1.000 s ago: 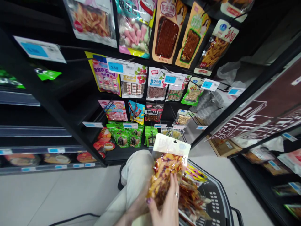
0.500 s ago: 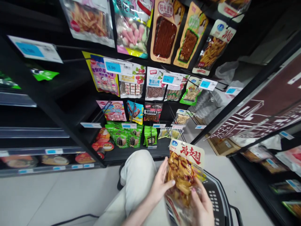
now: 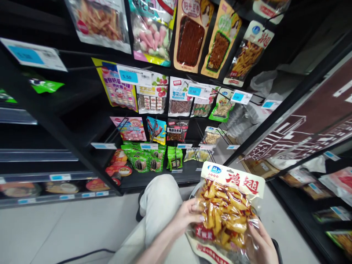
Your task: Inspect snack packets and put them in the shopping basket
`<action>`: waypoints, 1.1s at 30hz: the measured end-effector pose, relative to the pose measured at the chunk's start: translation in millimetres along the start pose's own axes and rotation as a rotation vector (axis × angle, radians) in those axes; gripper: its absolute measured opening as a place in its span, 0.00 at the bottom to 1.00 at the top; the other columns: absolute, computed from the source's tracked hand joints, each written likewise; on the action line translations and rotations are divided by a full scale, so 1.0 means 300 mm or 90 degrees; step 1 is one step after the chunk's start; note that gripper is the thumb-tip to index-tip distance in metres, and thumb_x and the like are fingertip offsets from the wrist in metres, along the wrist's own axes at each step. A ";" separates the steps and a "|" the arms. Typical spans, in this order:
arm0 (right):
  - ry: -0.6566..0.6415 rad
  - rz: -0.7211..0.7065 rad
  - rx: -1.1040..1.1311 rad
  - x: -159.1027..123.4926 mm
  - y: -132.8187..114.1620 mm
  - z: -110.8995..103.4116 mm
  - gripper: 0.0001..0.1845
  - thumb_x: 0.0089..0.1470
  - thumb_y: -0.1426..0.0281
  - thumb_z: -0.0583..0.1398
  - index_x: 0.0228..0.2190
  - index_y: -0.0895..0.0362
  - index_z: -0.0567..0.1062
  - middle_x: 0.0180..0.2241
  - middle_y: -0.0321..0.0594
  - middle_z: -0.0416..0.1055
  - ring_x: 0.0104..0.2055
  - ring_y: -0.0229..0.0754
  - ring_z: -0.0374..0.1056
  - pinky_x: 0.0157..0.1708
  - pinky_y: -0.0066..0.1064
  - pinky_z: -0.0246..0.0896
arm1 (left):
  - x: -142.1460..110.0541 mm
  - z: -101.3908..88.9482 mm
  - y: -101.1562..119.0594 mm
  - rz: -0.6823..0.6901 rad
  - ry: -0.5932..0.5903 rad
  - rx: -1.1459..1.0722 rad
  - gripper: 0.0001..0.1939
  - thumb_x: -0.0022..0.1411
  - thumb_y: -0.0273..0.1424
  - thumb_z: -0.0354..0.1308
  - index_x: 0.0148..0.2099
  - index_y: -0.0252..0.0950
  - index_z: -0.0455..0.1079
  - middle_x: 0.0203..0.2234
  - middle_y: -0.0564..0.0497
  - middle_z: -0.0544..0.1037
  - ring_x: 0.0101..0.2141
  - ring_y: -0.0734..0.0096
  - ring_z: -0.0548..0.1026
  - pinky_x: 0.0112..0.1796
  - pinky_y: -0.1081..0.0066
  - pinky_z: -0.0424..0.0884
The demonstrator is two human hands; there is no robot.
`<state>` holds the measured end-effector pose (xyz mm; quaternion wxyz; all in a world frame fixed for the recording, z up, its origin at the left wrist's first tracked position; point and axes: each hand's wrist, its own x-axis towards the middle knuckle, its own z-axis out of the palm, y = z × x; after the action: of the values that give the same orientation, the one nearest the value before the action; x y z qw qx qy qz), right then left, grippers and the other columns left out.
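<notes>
A large clear snack bag [image 3: 225,209] with a cream top, red lettering and brown, sauce-coated pieces inside is held up in front of my knees. My left hand [image 3: 187,216] grips its left edge, thumb on the front and the other fingers partly hidden. On the opposite edge, my right hand [image 3: 262,240] pinches the lower right side, its thumb across the plastic. Beneath the bag a dark basket is almost wholly covered, with only its handle [image 3: 277,249] showing at the right.
Ahead stands a black rack with hanging snack bags [image 3: 180,96] and price tags [image 3: 134,76]. Green packets [image 3: 143,157] lie on its bottom shelf beside red-lidded tubs [image 3: 118,169]. A cardboard box [image 3: 261,168] sits behind the right post. More shelving runs along both sides.
Both hands have lifted the snack bag nearer and turned its front flatter toward me. My right hand has shifted right, and the bag now covers most of the basket.
</notes>
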<state>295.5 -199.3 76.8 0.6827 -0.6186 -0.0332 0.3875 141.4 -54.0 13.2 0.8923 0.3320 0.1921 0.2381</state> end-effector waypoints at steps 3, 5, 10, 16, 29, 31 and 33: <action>0.028 0.012 -0.013 0.007 0.010 -0.006 0.24 0.35 0.61 0.67 0.39 0.50 0.73 0.36 0.41 0.76 0.30 0.49 0.73 0.29 0.35 0.69 | 0.002 -0.008 -0.005 0.001 0.011 -0.006 0.27 0.34 0.24 0.70 0.42 0.33 0.73 0.27 0.49 0.79 0.29 0.66 0.75 0.31 0.71 0.67; 0.034 0.020 -0.033 0.009 0.012 -0.005 0.25 0.34 0.61 0.68 0.38 0.53 0.73 0.33 0.43 0.76 0.29 0.50 0.73 0.27 0.36 0.69 | 0.003 -0.015 -0.012 0.006 0.012 -0.018 0.27 0.33 0.24 0.70 0.42 0.32 0.73 0.27 0.48 0.79 0.30 0.64 0.75 0.32 0.71 0.67; 0.027 0.021 -0.054 0.009 0.006 0.010 0.31 0.32 0.61 0.69 0.41 0.52 0.70 0.32 0.41 0.76 0.28 0.49 0.73 0.22 0.33 0.68 | 0.001 -0.025 -0.024 0.017 0.013 -0.032 0.26 0.35 0.24 0.69 0.42 0.32 0.75 0.26 0.49 0.79 0.25 0.70 0.73 0.26 0.75 0.65; 0.000 -0.009 -0.014 -0.014 0.004 0.039 0.30 0.35 0.62 0.68 0.43 0.50 0.70 0.34 0.38 0.76 0.29 0.46 0.73 0.24 0.30 0.68 | 0.003 -0.024 -0.021 0.015 -0.003 -0.046 0.23 0.35 0.22 0.68 0.39 0.30 0.76 0.25 0.47 0.80 0.27 0.68 0.75 0.28 0.74 0.67; -0.038 -0.039 0.014 -0.051 -0.010 0.070 0.41 0.40 0.62 0.67 0.55 0.48 0.59 0.41 0.41 0.74 0.34 0.47 0.73 0.32 0.33 0.68 | -0.005 -0.030 -0.021 -0.024 -0.007 -0.137 0.21 0.31 0.21 0.68 0.35 0.28 0.76 0.22 0.47 0.79 0.23 0.69 0.74 0.28 0.72 0.65; -0.027 -0.053 0.001 -0.054 -0.007 0.076 0.40 0.39 0.61 0.66 0.54 0.48 0.60 0.41 0.42 0.74 0.33 0.47 0.73 0.32 0.34 0.68 | -0.002 -0.039 -0.029 -0.023 -0.023 -0.134 0.21 0.32 0.21 0.68 0.35 0.28 0.76 0.23 0.47 0.79 0.24 0.68 0.74 0.29 0.71 0.65; -0.024 -0.063 -0.005 -0.050 -0.002 0.077 0.40 0.38 0.61 0.67 0.54 0.49 0.61 0.40 0.43 0.75 0.32 0.48 0.73 0.32 0.35 0.68 | -0.002 -0.050 -0.036 -0.024 -0.042 -0.130 0.21 0.31 0.23 0.69 0.35 0.29 0.76 0.23 0.47 0.79 0.25 0.66 0.74 0.30 0.69 0.66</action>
<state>273.1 -188.9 89.1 0.6980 -0.6114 -0.0778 0.3647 136.8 -54.1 -4.7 0.9317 0.2432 0.1431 0.2288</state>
